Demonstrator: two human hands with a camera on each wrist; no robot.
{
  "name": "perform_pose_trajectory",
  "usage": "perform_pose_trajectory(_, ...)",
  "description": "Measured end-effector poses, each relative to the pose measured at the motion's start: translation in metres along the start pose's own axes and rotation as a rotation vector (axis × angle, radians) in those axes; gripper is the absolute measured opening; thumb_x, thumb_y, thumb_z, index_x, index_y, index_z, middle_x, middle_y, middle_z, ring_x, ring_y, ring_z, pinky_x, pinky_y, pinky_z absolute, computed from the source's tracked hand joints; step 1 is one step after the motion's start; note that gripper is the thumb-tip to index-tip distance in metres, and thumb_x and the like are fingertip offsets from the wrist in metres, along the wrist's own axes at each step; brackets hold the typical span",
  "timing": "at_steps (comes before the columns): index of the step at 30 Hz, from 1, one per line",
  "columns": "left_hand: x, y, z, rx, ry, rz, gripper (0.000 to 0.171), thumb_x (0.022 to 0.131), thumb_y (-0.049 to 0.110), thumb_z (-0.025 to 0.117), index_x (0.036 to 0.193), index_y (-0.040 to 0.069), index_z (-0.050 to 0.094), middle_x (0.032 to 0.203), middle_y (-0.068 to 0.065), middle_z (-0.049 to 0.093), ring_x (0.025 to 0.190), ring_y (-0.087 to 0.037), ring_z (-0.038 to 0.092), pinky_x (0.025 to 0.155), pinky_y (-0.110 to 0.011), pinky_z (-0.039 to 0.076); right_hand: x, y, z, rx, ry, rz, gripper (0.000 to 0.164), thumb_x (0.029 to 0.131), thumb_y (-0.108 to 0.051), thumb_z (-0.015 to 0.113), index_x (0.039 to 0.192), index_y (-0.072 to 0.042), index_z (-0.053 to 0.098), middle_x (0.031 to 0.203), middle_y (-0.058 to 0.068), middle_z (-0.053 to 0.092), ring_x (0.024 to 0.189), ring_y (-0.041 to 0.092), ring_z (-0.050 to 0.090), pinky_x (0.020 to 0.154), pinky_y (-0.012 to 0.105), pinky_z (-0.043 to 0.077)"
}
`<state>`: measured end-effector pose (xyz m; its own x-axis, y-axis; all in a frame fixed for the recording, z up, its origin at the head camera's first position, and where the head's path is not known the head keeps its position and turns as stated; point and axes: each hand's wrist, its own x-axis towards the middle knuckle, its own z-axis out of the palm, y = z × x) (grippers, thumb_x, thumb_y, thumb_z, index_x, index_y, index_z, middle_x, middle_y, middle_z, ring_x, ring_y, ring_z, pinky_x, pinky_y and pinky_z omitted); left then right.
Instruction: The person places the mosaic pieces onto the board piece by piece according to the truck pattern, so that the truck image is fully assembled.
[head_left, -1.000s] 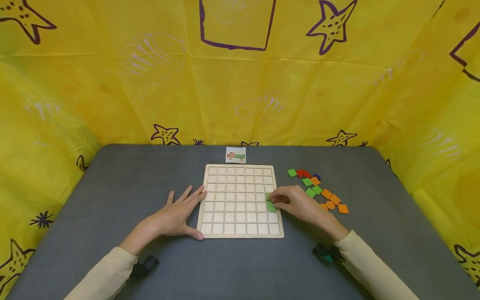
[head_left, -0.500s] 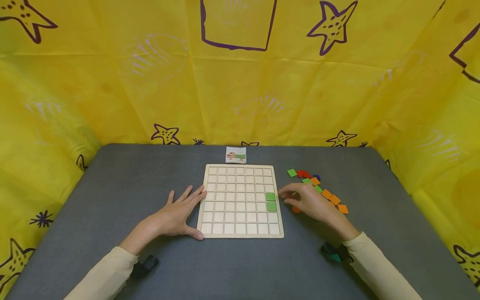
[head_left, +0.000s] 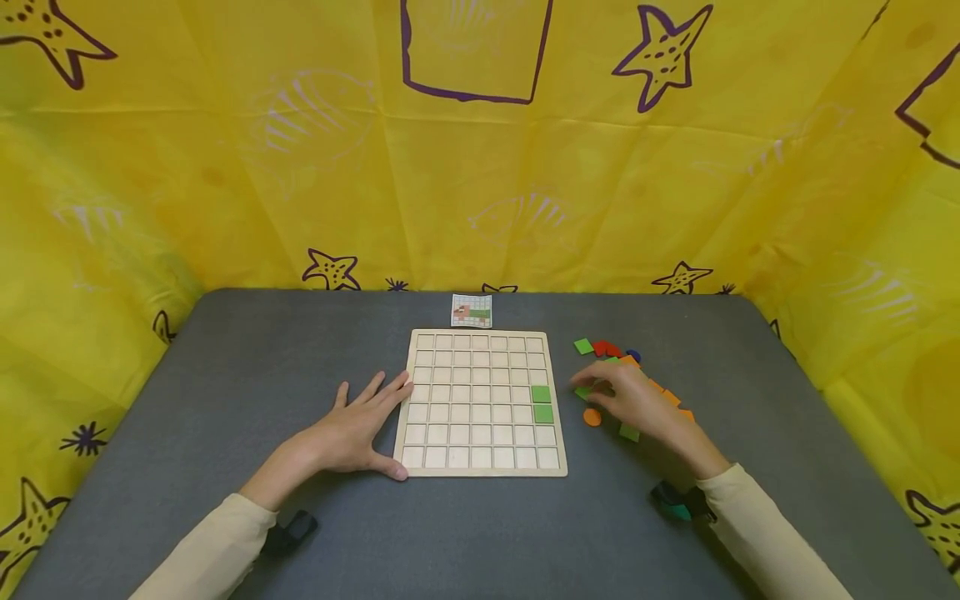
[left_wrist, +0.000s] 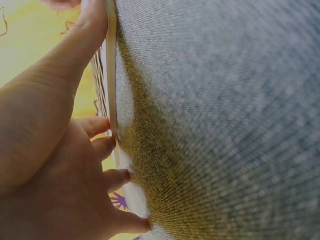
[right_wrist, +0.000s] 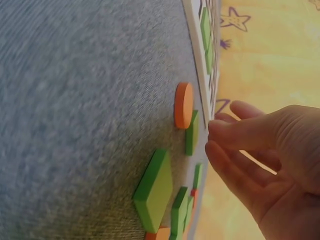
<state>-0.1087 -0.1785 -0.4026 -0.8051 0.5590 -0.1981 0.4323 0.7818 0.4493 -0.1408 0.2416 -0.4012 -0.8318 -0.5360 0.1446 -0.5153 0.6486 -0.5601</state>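
Partly, the right hand [head_left: 633, 400] hides loose tiles [head_left: 630, 432] from above.

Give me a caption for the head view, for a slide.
Left hand on the edge of a board bearing two green squares, right hand over loose tiles.

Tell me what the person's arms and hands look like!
The left hand and right hand wear no gloves. The left sleeve and right sleeve are long, plain and cream. A small black gadget shows by the left wrist; another dark one, partly green, shows by the right.
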Motion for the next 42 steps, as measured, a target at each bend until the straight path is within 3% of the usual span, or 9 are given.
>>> perform_pose_trajectory(17,-0.0008,-0.0009,0.0013,-0.012,-0.004,-0.005,0.118,0.067,0.06,0.08,0.155,0.007,0.023,0.164,-0.012,0.012,0.147,-0.046,0.007,0.102,-0.078,0.002,-0.0024,0.0095,0.0003,-0.019,-0.069,0.022,0.033,0.08,0.014,0.07,0.111,0.0,0.069,0.112,0.011,0.068,0.099,0.028,0.064,0.083,0.042,0.053)
perform_pose_trajectory(30,0.0001,0.0011,-0.0003,-0.001,-0.011,-0.016,0.118,0.068,0.06,0.08,0.156,0.007,0.022,0.164,-0.012,0.012,0.147,-0.046,0.007,0.103,-0.077,0.002,0.0006,0.0056,0.0021,-0.077,-0.036,0.023,0.032,0.08,0.007,0.075,0.11,-0.002,0.07,0.109,0.01,0.067,0.087,0.021,0.059,0.075,0.037,0.052)
perform_pose_trajectory(37,0.0005,-0.0008,0.0015,0.005,-0.012,-0.014,0.119,0.067,0.062,0.079,0.156,0.007,0.022,0.164,-0.011,0.012,0.147,-0.045,0.007,0.102,-0.078,0.002,0.0021,0.0062,0.0036,-0.01,0.013,0.055,0.031,0.078,0.01,0.075,0.107,-0.001,0.071,0.103,0.009,0.07,0.091,0.025,0.068,0.077,0.036,0.057)
perform_pose_trajectory(42,0.0001,-0.0002,0.001,0.004,-0.005,-0.007,0.118,0.067,0.061,0.08,0.155,0.006,0.023,0.164,-0.012,0.012,0.147,-0.046,0.008,0.102,-0.078,0.002,0.0037,0.0042,0.001,0.003,0.026,0.073,0.029,0.078,0.01,0.075,0.105,-0.002,0.072,0.099,0.006,0.071,0.089,0.022,0.068,0.076,0.034,0.057)
